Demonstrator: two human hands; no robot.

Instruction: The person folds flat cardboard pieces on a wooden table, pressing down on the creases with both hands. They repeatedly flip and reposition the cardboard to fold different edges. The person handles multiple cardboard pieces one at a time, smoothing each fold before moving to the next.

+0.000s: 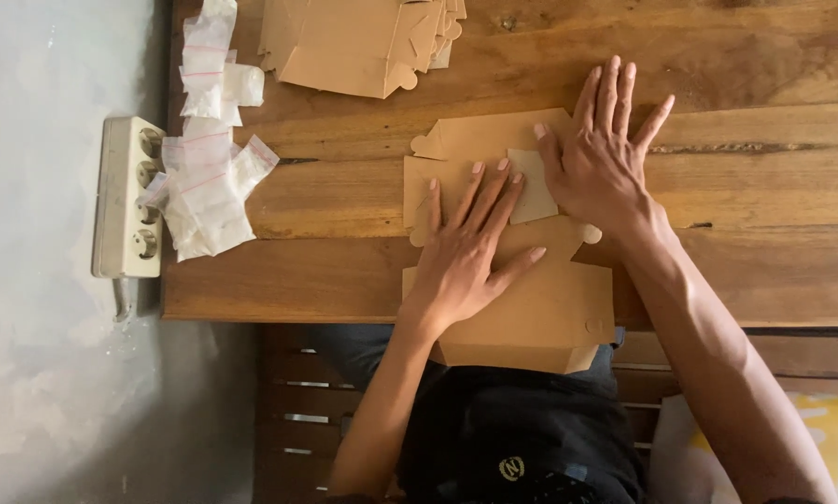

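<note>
A flat brown cardboard box blank [540,308] lies on the wooden table [764,205], its near end hanging over the table's front edge. My left hand [470,247] presses flat on its middle, fingers spread and pointing away from me. My right hand [605,154] lies flat on the blank's far right part, fingers spread, thumb resting on a folded flap [534,187]. Neither hand grips anything.
A stack of similar brown cardboard blanks [353,42] sits at the table's far edge. Several small clear plastic bags [209,159] are heaped at the table's left end. A white power strip [127,196] lies beside them, off the table's left edge. A wooden bench [307,401] is below.
</note>
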